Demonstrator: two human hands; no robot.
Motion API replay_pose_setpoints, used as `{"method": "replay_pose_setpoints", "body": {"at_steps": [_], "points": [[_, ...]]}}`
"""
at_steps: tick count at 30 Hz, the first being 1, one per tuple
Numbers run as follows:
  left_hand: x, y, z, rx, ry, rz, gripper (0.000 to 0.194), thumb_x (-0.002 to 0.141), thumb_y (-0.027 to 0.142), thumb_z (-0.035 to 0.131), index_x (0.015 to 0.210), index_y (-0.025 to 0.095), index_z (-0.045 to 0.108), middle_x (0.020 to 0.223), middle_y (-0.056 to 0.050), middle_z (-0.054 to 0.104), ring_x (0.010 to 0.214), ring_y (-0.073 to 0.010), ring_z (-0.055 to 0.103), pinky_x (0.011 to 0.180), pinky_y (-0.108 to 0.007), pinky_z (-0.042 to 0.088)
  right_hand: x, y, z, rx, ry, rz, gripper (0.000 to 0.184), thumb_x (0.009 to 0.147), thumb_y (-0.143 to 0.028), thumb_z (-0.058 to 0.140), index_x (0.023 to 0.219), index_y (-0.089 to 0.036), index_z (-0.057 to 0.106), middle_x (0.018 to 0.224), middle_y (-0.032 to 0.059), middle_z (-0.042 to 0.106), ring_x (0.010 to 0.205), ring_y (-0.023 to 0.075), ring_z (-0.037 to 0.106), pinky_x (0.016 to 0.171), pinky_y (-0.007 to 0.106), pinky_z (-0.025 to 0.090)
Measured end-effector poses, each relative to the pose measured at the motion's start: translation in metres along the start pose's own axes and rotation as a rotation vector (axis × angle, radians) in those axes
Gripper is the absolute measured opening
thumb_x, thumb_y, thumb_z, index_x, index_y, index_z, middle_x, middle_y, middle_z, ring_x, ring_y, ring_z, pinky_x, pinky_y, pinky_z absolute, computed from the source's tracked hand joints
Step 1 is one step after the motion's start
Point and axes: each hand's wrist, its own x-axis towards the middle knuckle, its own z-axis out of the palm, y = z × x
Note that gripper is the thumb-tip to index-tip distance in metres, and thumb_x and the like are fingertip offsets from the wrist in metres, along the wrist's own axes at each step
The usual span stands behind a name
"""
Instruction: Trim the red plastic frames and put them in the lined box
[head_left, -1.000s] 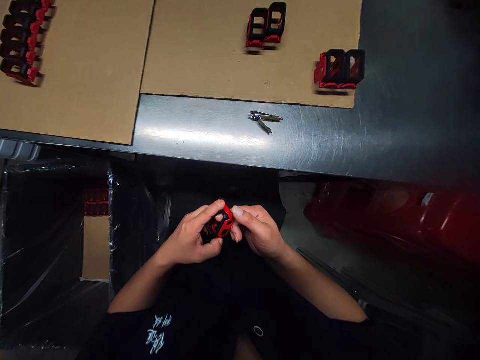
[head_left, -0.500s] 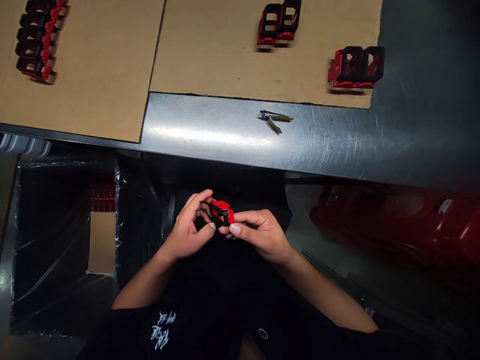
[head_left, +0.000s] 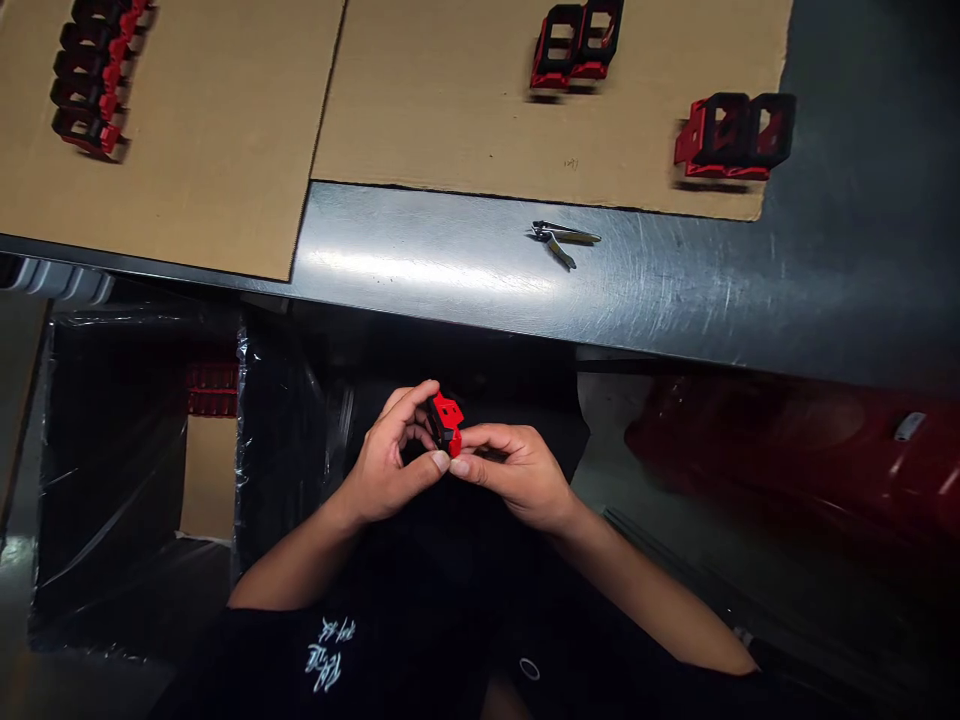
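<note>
Together, your left hand (head_left: 384, 462) and right hand (head_left: 529, 472) pinch the angular red-and-black frame (head_left: 448, 413), off the edge of the scratched metal tabletop (head_left: 450, 240), which carries flat brown cardboard (head_left: 450, 110).

Fingers (head_left: 412, 399) partly hide the red-black part (head_left: 448, 420); the tiny marking (head_left: 571, 164) on cardboard (head_left: 442, 120) is unreadable.

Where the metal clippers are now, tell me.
In the head view, the metal clippers lie on the metal table, upper half, right of centre, just below the near edge of the right-hand cardboard sheet.
</note>
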Motion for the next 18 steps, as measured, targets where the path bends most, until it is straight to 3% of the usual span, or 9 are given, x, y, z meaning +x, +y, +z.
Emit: {"method": "replay_pose_setpoints", "body": {"at_steps": [10, 15, 18], "points": [[0.0001, 0.0049, 0.0044, 0.198, 0.041, 0.085, 0.077, 0.079, 0.036, 0.081, 0.148, 0.028, 0.047, 0.135, -0.010, 0.048, 0.111, -0.0232, 0.063, 0.089, -0.036, 0.062, 0.0002, 0.0069, -0.0024, -0.123, -0.029, -0.029, 0.024, 0.079, -0.046, 0.086, 0.090, -0.026, 0.082, 0.089, 0.0040, 0.082, 0.081, 0.0224, 0.076, 0.077, 0.035, 0.060], [0.0006, 0.0033, 0.0047, 0.367, 0.083, 0.233, 0.077, 0.078, 0.029, 0.078, 0.148, 0.027, 0.045, 0.135, -0.012, 0.049, 0.113, -0.0245, 0.063, 0.089, -0.037, 0.063, 0.0010, 0.0053, -0.0043, -0.233, -0.045, -0.070, 0.014, 0.084, -0.038, 0.081, 0.089, -0.025, 0.082, 0.081, 0.0029, 0.079, 0.073, 0.0209, 0.073, 0.075, 0.035, 0.059], [0.0020, 0.0032, 0.0048, 0.482, 0.109, 0.337, 0.081, 0.078, 0.027, 0.077, 0.150, 0.025, 0.039, 0.134, -0.014, 0.048, 0.113, -0.0259, 0.063, 0.086, -0.039, 0.065, 0.0009, -0.0008, -0.0084, -0.305, -0.065, -0.124, 0.008, 0.086, -0.029, 0.075, 0.090, -0.025, 0.081, 0.086, 0.0032, 0.080, 0.074, 0.0199, 0.072, 0.075, 0.034, 0.058]]}}
